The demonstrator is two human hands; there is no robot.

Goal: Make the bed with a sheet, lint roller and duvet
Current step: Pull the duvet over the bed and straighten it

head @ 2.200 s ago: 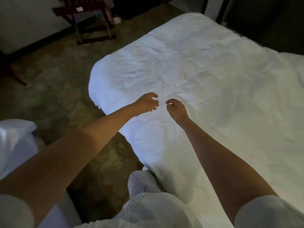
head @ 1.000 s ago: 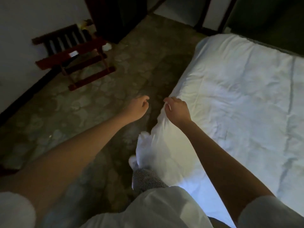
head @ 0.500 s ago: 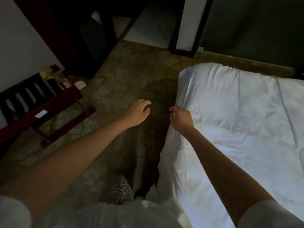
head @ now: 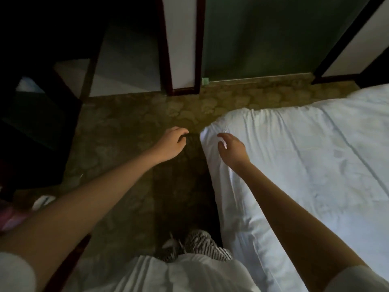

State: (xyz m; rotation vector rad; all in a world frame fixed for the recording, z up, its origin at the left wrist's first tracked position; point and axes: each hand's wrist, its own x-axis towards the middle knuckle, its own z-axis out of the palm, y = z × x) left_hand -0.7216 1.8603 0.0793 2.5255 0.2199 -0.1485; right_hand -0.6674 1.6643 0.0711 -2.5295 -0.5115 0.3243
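White sheet (head: 315,175): spread flat over the bed (head: 235,218) and hanging down its near side, with a few creases gathered at the bed's corner (head: 212,131).
Right hand (head: 231,148): over the sheet just inside the bed's corner, fingers loose and spread, gripping nothing. Whether the fingertips brush the cloth cannot be told.
Left hand (head: 171,144): off the bed, just beside its corner, above the carpet (head: 126,144). The fingers are loosely curled and empty.
Change: half a second ago the right hand pinched the sheet's edge at the bed's side, and it has now let go. The person has moved along the bed's side and stands close to its corner. The left hand has stayed empty throughout.
Meaning: the pull along this side of the bed looks finished. Both hands are free and near the bed's corner, so smoothing or tucking there is probably the step in hand.
Not seen: lint roller and duvet are out of view, so those steps appear still to come.
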